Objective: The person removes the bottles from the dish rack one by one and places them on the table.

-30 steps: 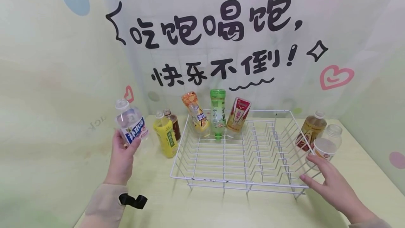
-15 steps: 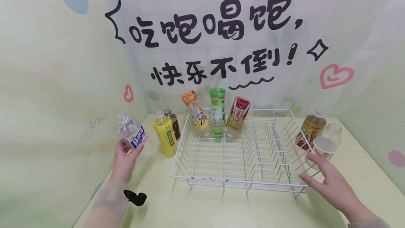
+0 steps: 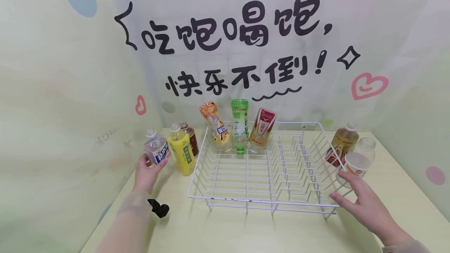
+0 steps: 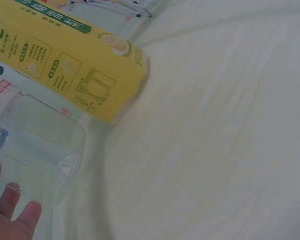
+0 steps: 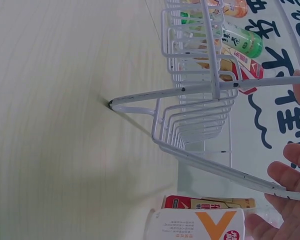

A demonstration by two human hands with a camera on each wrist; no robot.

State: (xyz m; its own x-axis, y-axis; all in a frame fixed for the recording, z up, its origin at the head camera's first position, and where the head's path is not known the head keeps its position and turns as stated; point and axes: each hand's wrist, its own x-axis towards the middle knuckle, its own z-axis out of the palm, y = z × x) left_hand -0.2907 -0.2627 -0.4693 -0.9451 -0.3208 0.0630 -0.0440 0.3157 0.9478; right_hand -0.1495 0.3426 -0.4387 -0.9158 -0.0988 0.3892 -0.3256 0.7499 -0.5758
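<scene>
A clear plastic bottle (image 3: 157,149) with a blue-and-white label is in my left hand (image 3: 147,173), which grips it low down. It is near upright, beside a yellow-labelled bottle (image 3: 181,151); whether its base touches the table I cannot tell. The left wrist view shows the clear base (image 4: 40,145) next to the yellow label (image 4: 80,60). My right hand (image 3: 369,208) holds the front right corner of a white wire dish rack (image 3: 260,201), thumb and fingers on either side of the rim. Three upside-down bottles lean at the rack's back: orange (image 3: 218,128), green (image 3: 240,124) and red-gold (image 3: 263,128).
A dark brown bottle (image 3: 192,141) stands behind the yellow one. Right of the rack are a capless brown-and-gold bottle (image 3: 342,143) and a clear wide-mouthed jar (image 3: 360,159). Printed cloth walls (image 3: 70,108) close off the back and sides of the table (image 3: 246,233).
My left hand has lowered the clear bottle and brought it right, close to the yellow-labelled bottle. The right hand has stayed at the rack corner.
</scene>
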